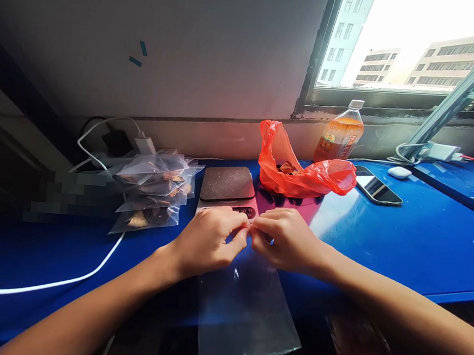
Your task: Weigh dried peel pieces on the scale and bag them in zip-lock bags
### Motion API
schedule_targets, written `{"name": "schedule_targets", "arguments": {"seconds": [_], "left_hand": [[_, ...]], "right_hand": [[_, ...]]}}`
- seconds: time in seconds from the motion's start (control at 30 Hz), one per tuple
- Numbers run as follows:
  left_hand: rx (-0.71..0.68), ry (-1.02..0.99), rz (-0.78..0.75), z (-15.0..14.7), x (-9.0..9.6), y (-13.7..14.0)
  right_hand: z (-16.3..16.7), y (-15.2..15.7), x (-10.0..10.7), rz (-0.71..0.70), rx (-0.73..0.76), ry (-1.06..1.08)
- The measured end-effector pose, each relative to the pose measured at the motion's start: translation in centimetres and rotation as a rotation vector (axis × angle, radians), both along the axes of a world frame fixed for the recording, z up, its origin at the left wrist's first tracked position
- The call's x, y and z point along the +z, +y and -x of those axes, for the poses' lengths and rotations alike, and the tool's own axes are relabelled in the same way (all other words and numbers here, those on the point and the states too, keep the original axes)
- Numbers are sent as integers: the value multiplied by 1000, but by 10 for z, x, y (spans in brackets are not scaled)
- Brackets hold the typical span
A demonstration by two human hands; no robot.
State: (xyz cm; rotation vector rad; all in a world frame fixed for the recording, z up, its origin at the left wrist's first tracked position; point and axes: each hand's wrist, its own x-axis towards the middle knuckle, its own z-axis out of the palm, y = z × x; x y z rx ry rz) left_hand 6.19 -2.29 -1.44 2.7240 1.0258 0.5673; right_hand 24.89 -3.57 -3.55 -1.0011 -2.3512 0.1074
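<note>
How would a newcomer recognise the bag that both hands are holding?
On the blue table, find the squarish scale. At its near side, the left hand and right hand pinch a clear bag. It looks flat and empty, unlike the filled clear bags at left, and colourless, unlike the red bag.

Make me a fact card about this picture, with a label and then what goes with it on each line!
Left hand: pinching the top of a clear plastic bag
Right hand: pinching there too, close beside the left
Table: blue
Behind the hands: flat scale
Left of scale: piled clear packets with brownish pieces inside
Right of scale: open red bag holding brown chunks
Behind red bag: drink bottle
</note>
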Motion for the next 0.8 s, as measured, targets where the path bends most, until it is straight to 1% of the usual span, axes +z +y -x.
{"name": "schedule_targets", "arguments": {"seconds": [0.13,0.23,0.3,0.4,0.53,0.67,0.8], "left_hand": [[50,47,1,-2,-2,-2],[92,63,-7,-2,-1,-3],[116,66,3,-2,1,-4],[133,57,63,-2,5,-3],[145,46,144,-3,6,-3],[157,55,133,-3,4,-3],[160,42,126,-2,2,-4]], "right_hand": [[0,3,-5,-115,-90,-84],[-2,6,-5,-171,-178,-91],[-6,9,-3,-188,-255,-74],[-13,14,2,-179,-341,-47],[-16,17,5,-206,-355,-7],[-13,16,1,-269,-323,74],[-12,12,0,-295,-306,124]]}}
